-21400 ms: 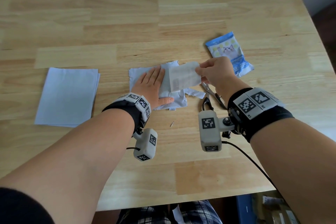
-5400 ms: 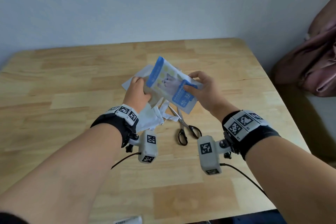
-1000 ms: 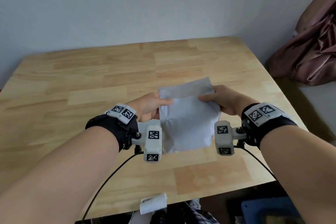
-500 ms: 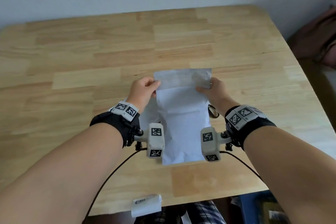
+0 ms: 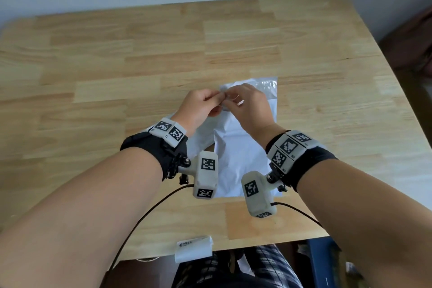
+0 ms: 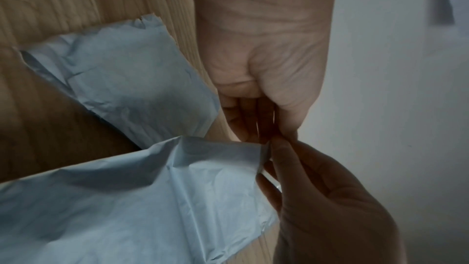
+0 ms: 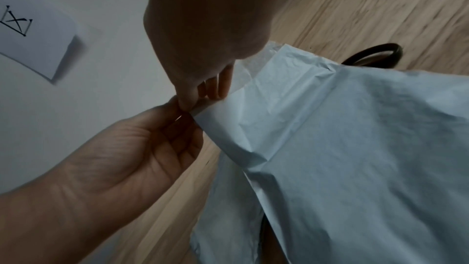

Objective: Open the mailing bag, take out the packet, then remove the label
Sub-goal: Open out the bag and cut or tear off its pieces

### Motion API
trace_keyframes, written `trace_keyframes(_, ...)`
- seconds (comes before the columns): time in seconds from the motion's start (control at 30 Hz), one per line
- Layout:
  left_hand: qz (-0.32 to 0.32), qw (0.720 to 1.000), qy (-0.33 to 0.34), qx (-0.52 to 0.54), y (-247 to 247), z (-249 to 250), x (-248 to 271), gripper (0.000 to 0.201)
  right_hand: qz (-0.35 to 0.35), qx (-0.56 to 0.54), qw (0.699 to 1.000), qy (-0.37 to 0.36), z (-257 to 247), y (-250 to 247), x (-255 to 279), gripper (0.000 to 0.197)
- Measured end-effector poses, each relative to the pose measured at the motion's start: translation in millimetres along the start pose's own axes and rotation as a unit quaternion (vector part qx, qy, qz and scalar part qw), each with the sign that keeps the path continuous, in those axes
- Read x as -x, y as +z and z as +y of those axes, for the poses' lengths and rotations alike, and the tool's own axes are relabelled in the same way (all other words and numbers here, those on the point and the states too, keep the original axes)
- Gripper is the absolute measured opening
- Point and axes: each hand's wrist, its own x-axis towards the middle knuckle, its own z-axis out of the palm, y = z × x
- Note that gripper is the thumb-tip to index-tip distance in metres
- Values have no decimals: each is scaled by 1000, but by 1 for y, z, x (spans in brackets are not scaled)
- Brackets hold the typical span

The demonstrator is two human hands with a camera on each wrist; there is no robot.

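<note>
White plastic, the mailing bag (image 5: 243,147) is laid flat on the wooden table (image 5: 93,77), so that its far left corner can be worked. That corner is pinched by the left hand (image 5: 201,106) and right hand (image 5: 247,105) together, seemingly to start a tear or peel the flap. Underneath, an opened bag (image 6: 132,83) is left aside.

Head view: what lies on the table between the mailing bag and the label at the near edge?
Only bare table lies between the bag and the label, head view.
</note>
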Motion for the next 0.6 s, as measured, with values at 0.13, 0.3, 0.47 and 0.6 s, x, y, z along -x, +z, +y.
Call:
trace_keyframes(0.13,-26,999,-7,20,1,3,6,20,8,44,999,-12,-1,0,0,20)
trace_keyframes(0.3,-40,999,2,-7,-2,3,9,18,17,43,999,-16,-1,-3,3,18)
trace_keyframes(0.47,-5,998,20,-55,-2,3,8,7,7,60,998,-23,-4,-1,4,16)
trace_keyframes(0.6,5,997,38,-64,-4,2,8,10,-5,21,1000,10,-5,-1,3,13)
